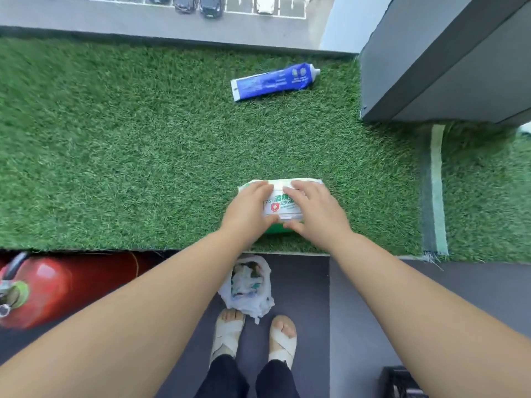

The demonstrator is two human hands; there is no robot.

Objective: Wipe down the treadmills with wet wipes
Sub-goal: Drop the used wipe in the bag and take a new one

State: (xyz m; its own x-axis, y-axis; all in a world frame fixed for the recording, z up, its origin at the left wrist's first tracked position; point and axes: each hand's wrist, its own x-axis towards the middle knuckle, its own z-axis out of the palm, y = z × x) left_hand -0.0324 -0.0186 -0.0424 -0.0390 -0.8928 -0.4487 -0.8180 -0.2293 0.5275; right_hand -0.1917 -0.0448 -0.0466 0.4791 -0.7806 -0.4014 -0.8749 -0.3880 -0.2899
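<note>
At your far left a red extinguisher (37,291) lies on the floor below the turf (115,153) ledge. Your left hand (248,209) curls over the left end of the wipes pack (283,206), gripping it. The pack lies flat on the turf, label up, near the ledge's front edge. Below it, a white bag (248,285) sits on the floor just ahead of your sandals (227,334). Your right hand (316,214) grips the pack's right half, fingers over the top and thumb at the near edge. Farther back a blue tube (273,81) lies on the turf, well apart from the pack, near the grey pillar (445,61).
</note>
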